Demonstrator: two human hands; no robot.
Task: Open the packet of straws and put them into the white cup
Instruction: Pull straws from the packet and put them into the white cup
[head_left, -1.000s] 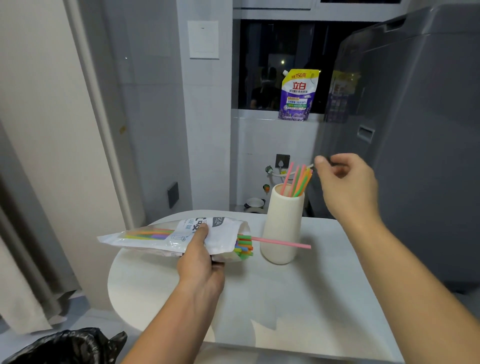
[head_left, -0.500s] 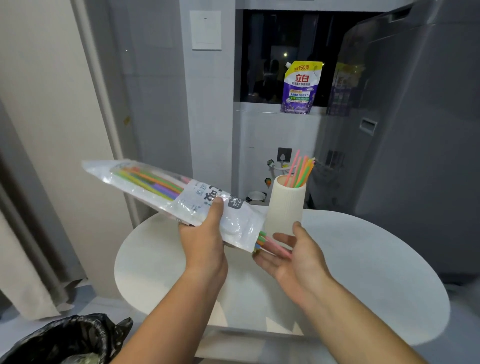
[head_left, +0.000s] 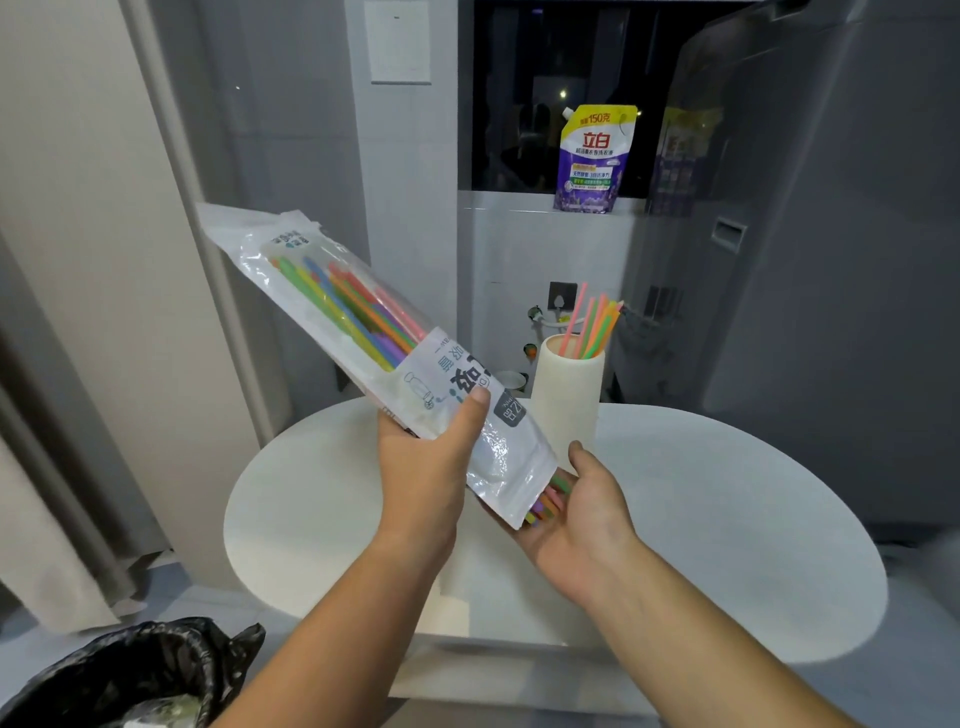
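Round white table (head_left: 727, 519) below, the left hand (head_left: 422, 480) grips the tilted packet (head_left: 332, 291), mouth down, over the flat, upturned right hand (head_left: 587, 519). Best a gentle shake so the straws (head_left: 545, 501) slide into the palm together, then carry them to the white cup (head_left: 563, 400) just behind both hands

Even, moderately bright indoor light from overhead; window (head_left: 519, 104) dark with small point reflections; specular glare on the packet (head_left: 384, 364) film; faint soft shadows on the white table (head_left: 727, 519); wide-angle bowing at edges; lower-right corner blurred.
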